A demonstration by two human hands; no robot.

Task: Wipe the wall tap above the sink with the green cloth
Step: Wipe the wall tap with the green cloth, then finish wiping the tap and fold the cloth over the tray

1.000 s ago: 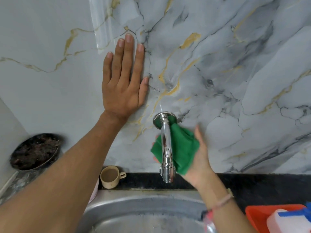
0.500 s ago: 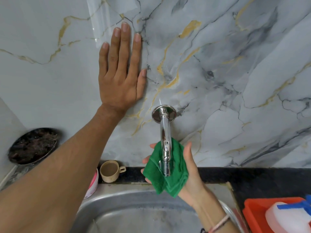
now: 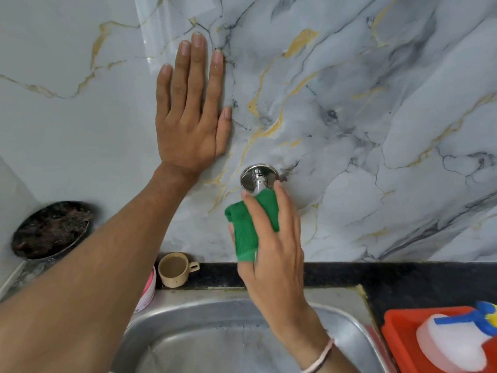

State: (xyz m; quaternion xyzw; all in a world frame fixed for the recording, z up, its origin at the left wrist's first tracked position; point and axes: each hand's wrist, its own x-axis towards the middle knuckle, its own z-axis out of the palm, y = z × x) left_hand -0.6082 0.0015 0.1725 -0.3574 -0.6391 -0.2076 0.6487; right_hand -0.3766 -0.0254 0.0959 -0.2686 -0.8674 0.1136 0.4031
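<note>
The green cloth [image 3: 251, 227] and right hand [image 3: 271, 254] are hiding the wall tap's [image 3: 258, 176] spout; the red tray [image 3: 398, 327] is running off the right edge.

- You have only 1 view — the head camera, worn on your own head, so no 2nd view shares any of the scene.
- It faces forward and slightly down, straight at the marble wall [image 3: 376, 130], with the sink [image 3: 215, 332] rim along the bottom edge.
- It sits close: your left hand [image 3: 191, 122] and right hand [image 3: 274, 251] fill the middle, both forearms entering from below.
- The wide lens bends the counter edge [image 3: 403, 273] a little.
</note>
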